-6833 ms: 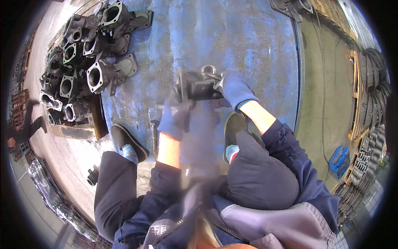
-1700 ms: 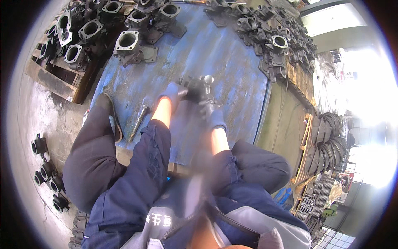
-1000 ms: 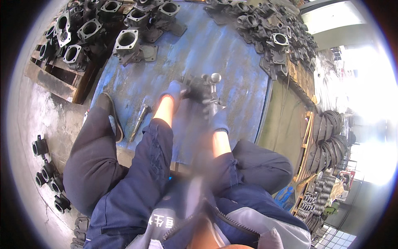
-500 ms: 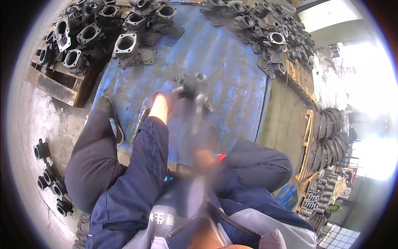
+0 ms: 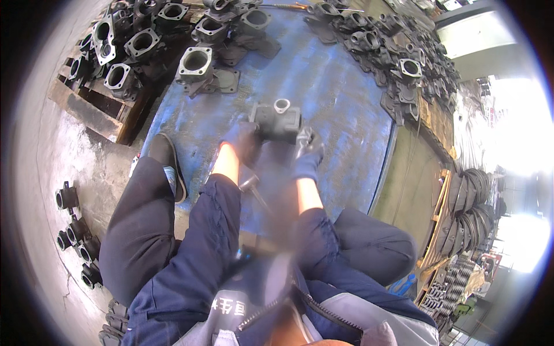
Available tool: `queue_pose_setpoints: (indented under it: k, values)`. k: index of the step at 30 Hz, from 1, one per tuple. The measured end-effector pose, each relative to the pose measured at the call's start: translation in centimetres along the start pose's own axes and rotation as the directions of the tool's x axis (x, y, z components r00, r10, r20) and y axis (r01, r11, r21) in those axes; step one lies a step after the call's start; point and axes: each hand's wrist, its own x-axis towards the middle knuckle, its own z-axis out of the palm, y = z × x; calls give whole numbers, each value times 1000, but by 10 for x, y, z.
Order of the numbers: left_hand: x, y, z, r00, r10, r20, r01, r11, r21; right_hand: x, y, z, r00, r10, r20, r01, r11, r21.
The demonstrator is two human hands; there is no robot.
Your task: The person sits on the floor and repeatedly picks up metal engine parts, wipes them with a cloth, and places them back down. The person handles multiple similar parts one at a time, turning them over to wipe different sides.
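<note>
A dark grey cast-metal housing (image 5: 277,122) with a round flanged opening on top is held between my two gloved hands over the blue worktop. My left hand (image 5: 247,139), in a dark blue glove, is closed on its left end. On the right end my right hand (image 5: 309,145) grips with bent fingers; the glove's coated palm side looks dark and shiny. A hammer (image 5: 250,184) lies on the worktop between my forearms, its handle running toward me and partly lost in a dark blur. That blur also covers the middle of the view below the housing.
The blue worktop (image 5: 323,75) carries castings (image 5: 196,63) at its far left. More castings stand on a wooden pallet (image 5: 86,109) at left and heap up at the right (image 5: 411,68). Several small castings (image 5: 66,198) sit on the left floor. Coiled rings (image 5: 473,199) are stacked at right.
My right hand has let go of the hammer, which now lies on the worktop, and has taken hold of the housing's right end. The view has shifted slightly, moving the surroundings rightward.
</note>
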Motion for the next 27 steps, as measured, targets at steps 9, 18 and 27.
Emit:
queue_pose_setpoints:
  k: [9,18,27]
  values:
    - [-1,67,1,674,-738,-26,368,366,-855,101,-50,35,936,73,344,-26,990,-138]
    - [55,94,-61,769,-415,-486,75,813,-577,154,-142,75,796,-606,6,592,777,-214]
    - [26,-26,-11,602,-704,-376,-101,400,-911,156,-146,53,373,-884,282,876,235,-420]
